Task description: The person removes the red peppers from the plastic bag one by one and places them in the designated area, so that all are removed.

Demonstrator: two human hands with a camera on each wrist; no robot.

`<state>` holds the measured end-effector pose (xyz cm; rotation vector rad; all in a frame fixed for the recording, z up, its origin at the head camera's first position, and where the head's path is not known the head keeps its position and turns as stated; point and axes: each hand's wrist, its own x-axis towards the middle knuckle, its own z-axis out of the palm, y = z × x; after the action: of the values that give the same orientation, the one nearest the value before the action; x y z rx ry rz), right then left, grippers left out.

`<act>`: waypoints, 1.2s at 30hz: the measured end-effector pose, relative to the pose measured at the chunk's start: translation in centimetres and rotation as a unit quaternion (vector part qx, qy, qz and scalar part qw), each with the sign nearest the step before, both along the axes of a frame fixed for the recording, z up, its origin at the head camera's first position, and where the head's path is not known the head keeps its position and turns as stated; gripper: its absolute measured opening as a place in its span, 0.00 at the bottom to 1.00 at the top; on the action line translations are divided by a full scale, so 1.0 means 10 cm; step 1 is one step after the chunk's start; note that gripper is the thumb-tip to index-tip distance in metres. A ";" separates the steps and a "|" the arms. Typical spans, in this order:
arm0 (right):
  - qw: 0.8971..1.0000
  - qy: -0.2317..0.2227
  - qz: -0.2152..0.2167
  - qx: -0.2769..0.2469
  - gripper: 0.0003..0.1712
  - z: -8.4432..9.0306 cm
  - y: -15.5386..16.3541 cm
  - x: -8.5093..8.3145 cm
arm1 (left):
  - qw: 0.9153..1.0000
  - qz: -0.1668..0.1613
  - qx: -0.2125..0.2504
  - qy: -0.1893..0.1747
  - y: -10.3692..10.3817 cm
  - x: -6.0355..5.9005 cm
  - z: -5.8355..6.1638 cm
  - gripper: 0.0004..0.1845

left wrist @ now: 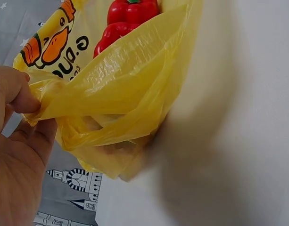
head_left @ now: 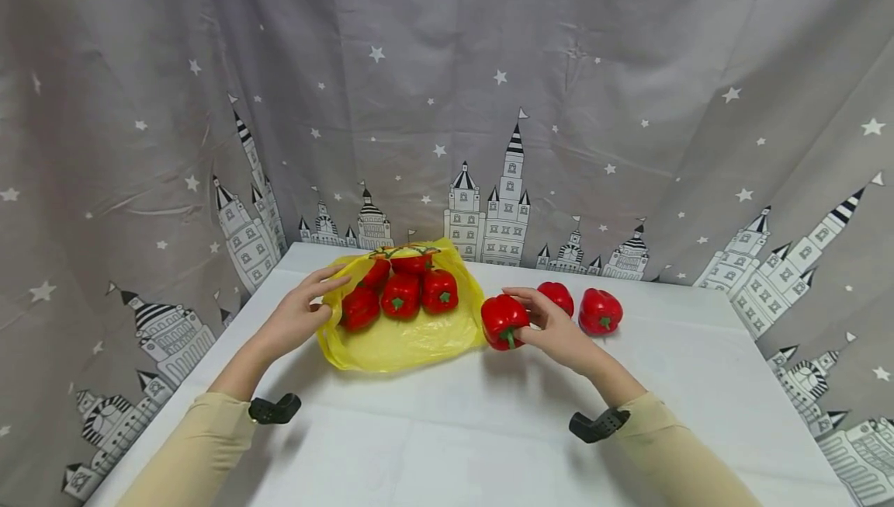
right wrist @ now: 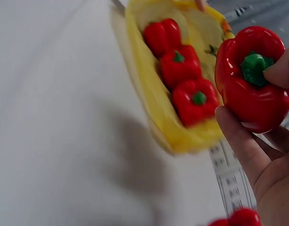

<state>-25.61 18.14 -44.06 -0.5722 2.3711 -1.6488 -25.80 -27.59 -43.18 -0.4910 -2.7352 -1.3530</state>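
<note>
1. Surface (head_left: 447, 445): white cloth-covered top, nearest the viewer, carrying everything listed below.

2. Right hand (head_left: 559, 332): fingers (right wrist: 238, 136) curled round a red bell pepper (head_left: 504, 321), thumb pressing beside its green stem. The pepper sits low over the surface, just right of the bag's open edge.

3. Left hand (head_left: 296, 314): thumb and fingers (left wrist: 19, 96) pinch a gathered fold of the yellow plastic bag (head_left: 398, 340) at its left rim, lifting that edge a little.

4. Yellow plastic bag: lies flat and open on the surface, between the two hands, printed with an orange cartoon duck. Inside it are several red peppers (head_left: 401, 289), close together and touching.

5. Loose peppers (head_left: 599, 310): two more on the surface, just beyond and to the right of the right hand, near each other.

6. Backdrop curtain (head_left: 447, 103): grey, printed with stars and castles, farthest from the viewer.

Risks, as judged:
- The bag's film is thin and slack; the pinched fold could slip from the left fingers, letting the mouth collapse.
- The peppers look smooth and rounded; a tilted bag edge could let those inside roll out onto the surface.
- The held pepper, gripped near the stem, could twist free if the hold loosens.
</note>
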 end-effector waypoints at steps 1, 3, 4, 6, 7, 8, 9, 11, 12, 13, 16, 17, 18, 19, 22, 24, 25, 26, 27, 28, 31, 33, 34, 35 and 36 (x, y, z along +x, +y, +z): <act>1.000 -0.006 -0.007 -0.003 0.42 0.01 0.07 0.01 | 1.000 0.001 0.002 0.001 0.00 0.00 0.00 0.30; 1.000 -0.016 -0.022 -0.008 0.43 0.03 0.21 0.02 | 1.000 0.002 0.006 0.002 0.00 0.01 0.00 0.30; 0.999 -0.018 -0.030 -0.009 0.43 0.04 0.28 0.02 | 1.000 0.003 0.009 0.002 0.00 0.01 0.00 0.30; 0.999 -0.018 -0.041 -0.011 0.41 0.06 0.42 0.04 | 1.000 0.007 0.009 0.001 0.01 0.01 0.00 0.31; 0.999 -0.018 -0.044 -0.016 0.41 0.07 0.50 0.05 | 1.000 0.008 0.011 0.000 0.01 0.01 0.00 0.31; 0.998 -0.016 -0.049 -0.019 0.40 0.07 0.57 0.05 | 1.000 0.010 0.011 0.000 0.01 0.01 0.00 0.31; 0.998 -0.014 -0.052 -0.023 0.40 0.08 0.64 0.06 | 1.000 0.011 0.011 -0.001 0.01 0.01 0.00 0.31; 0.998 -0.010 -0.057 -0.029 0.39 0.08 0.80 0.07 | 1.000 0.017 0.012 -0.005 0.01 0.00 0.00 0.31; 0.997 -0.008 -0.063 -0.031 0.39 0.07 0.87 0.08 | 1.000 0.018 0.014 -0.006 0.01 0.01 0.01 0.31; 0.997 -0.006 -0.068 -0.030 0.39 0.07 0.94 0.08 | 1.000 0.019 0.016 -0.006 0.01 0.01 0.01 0.32; 0.996 -0.001 -0.085 -0.025 0.39 0.06 1.14 0.10 | 0.999 0.025 0.018 -0.010 0.00 0.00 0.01 0.32; 0.996 0.000 -0.091 -0.024 0.40 0.06 1.20 0.10 | 0.999 0.027 0.020 -0.010 0.00 0.00 0.00 0.32; 0.995 -0.001 -0.098 -0.024 0.40 0.06 1.26 0.11 | 0.999 0.028 0.020 -0.011 0.00 0.00 0.00 0.32; 0.994 -0.003 -0.104 -0.022 0.41 0.05 1.32 0.11 | 0.999 0.030 0.021 -0.012 0.00 -0.01 0.00 0.33; 0.992 -0.010 -0.123 -0.020 0.42 0.04 1.49 0.13 | 0.999 0.034 0.023 -0.015 0.01 -0.01 -0.01 0.33; 0.991 -0.015 -0.133 -0.019 0.42 0.03 1.60 0.13 | 0.999 0.035 0.023 -0.016 0.01 -0.01 -0.01 0.33; 0.990 -0.016 -0.137 -0.017 0.42 0.03 1.65 0.13 | 0.999 0.036 0.022 -0.016 0.01 -0.01 -0.01 0.33; 0.990 -0.017 -0.140 -0.017 0.41 0.02 1.70 0.13 | 0.999 0.036 0.021 -0.016 0.01 -0.02 -0.01 0.33; 0.989 -0.017 -0.144 -0.015 0.41 0.02 1.74 0.13 | 0.999 0.038 0.022 -0.017 0.01 -0.01 -0.01 0.32; 0.989 -0.019 -0.147 -0.016 0.41 0.02 1.79 0.13 | 0.999 0.038 0.022 -0.017 0.00 -0.01 -0.01 0.32; 0.987 -0.026 -0.156 -0.018 0.40 0.02 1.91 0.12 | 0.999 0.038 0.021 -0.018 0.00 -0.02 -0.01 0.32; 0.986 -0.031 -0.161 -0.021 0.40 0.01 1.98 0.10 | 0.999 0.037 0.023 -0.018 0.00 -0.02 -0.02 0.32; 0.986 -0.032 -0.163 -0.019 0.39 0.00 2.02 0.09 | 0.999 0.037 0.023 -0.018 -0.01 -0.02 -0.02 0.32; 0.986 -0.031 -0.164 -0.018 0.39 -0.01 2.06 0.08 | 0.999 0.037 0.023 -0.018 -0.01 -0.02 -0.02 0.32; 0.986 -0.032 -0.165 -0.018 0.40 -0.02 2.10 0.07 | 0.999 0.036 0.024 -0.017 -0.01 -0.02 -0.02 0.32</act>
<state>-24.90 39.11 -44.30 -0.1306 2.4974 -1.8088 -25.99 -27.65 -43.36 -0.3660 -2.7123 -1.4184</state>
